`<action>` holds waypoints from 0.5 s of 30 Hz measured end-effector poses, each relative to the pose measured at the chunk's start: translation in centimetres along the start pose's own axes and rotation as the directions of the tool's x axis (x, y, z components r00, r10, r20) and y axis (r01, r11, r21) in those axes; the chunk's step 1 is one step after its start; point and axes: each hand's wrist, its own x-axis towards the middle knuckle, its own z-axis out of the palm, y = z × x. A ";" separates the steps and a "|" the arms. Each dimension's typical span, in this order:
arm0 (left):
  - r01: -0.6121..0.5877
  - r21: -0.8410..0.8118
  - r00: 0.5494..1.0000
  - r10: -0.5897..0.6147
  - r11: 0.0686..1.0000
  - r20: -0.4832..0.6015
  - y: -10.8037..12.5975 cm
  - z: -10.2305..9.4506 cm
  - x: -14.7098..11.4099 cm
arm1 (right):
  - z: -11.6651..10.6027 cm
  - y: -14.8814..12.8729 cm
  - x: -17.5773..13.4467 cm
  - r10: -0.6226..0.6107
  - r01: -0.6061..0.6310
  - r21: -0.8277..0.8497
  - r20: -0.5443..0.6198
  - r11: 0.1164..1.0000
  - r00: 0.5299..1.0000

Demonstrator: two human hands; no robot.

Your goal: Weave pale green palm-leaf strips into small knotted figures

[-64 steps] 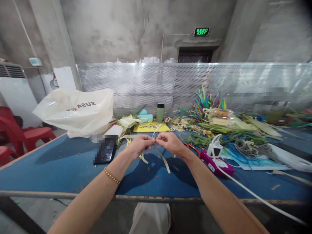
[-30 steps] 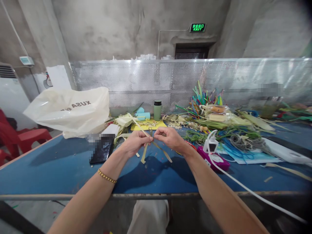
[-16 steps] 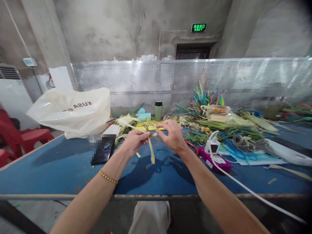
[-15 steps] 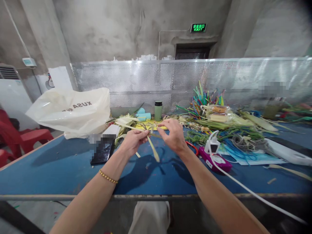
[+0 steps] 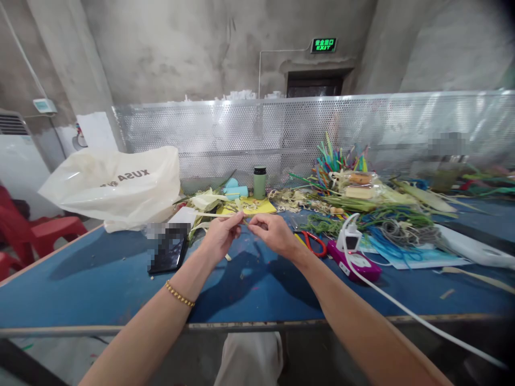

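Note:
Above the blue table, my left hand (image 5: 223, 234) pinches a pale strip of plant leaf (image 5: 207, 214) between thumb and fingers. One end of the strip sticks out to the left. My right hand (image 5: 273, 234) is closed just to the right, its fingertips pinched on a short thin piece between the two hands, apparently the same leaf strip. The fingers hide most of this part. Behind the hands, a yellow sheet (image 5: 263, 206) carries leaf scraps. A pair of scissors with red handles (image 5: 316, 245) lies beside my right wrist.
On the blue table (image 5: 116, 289), a white plastic bag (image 5: 120, 185) and a dark phone (image 5: 171, 254) are at left. A green bottle (image 5: 259, 183) stands behind. At right are a purple device (image 5: 358, 268) with a white cable, cord bundles (image 5: 406, 236) and leaves (image 5: 354, 203).
My right hand has moved down and closed its fingers beside the left hand. The leaf strip's tail that hung below the left hand no longer shows there. The scissors are more visible.

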 end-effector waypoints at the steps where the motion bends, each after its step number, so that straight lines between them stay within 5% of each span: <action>1: -0.017 0.020 1.000 0.016 1.000 0.010 0.0 0.0 -0.1 | -0.1 0.0 -0.1 0.001 -0.001 0.003 0.011 1.000 1.000; 8: -0.195 0.313 0.981 0.183 0.930 0.067 0.4 -0.1 -0.3 | -0.1 0.3 -0.2 0.058 -0.059 0.064 0.027 0.996 0.998; 15: -0.213 0.498 0.969 0.249 0.841 -0.006 0.2 -0.2 -0.4 | 0.5 0.7 -0.4 0.011 -0.011 -0.040 0.012 0.999 1.000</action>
